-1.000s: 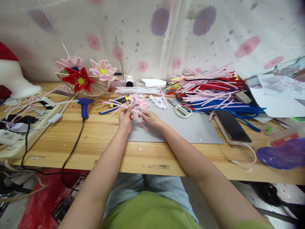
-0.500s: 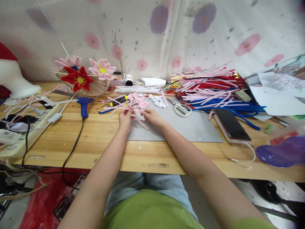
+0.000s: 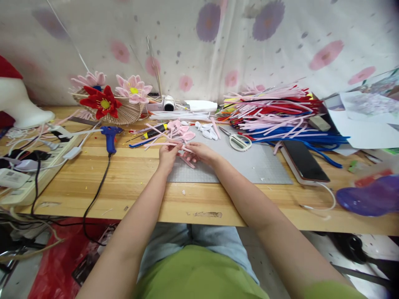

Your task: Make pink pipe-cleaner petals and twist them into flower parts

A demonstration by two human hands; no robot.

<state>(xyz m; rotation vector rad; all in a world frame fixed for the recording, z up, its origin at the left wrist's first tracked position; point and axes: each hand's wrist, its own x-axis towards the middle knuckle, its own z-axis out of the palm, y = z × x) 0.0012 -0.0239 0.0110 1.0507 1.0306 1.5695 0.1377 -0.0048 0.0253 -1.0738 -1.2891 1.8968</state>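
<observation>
Between my two hands runs a pale pink pipe cleaner (image 3: 158, 143), its free end sticking out to the left. My left hand (image 3: 169, 155) pinches it with thumb and forefinger. My right hand (image 3: 200, 153) grips it close by, fingertips nearly meeting those of the left. Below the fingers another short pink pipe cleaner (image 3: 188, 162) lies over the grey cutting mat (image 3: 237, 170). Just beyond my hands sit pink pipe-cleaner petals (image 3: 186, 136), and white petals (image 3: 208, 131) lie to their right. Scissors (image 3: 238, 142) with pale handles rest on the mat.
A blue glue gun (image 3: 110, 139) stands left, its black cord crossing the table edge. Finished pink and red flowers (image 3: 104, 104) are behind it. Bundled pipe cleaners (image 3: 274, 112) fill the back right, near a phone (image 3: 305, 162). A power strip (image 3: 40, 170) lies far left.
My hands have drawn closer together on the pink pipe cleaner, the right fingers curling further around it. The view has shifted slightly.
</observation>
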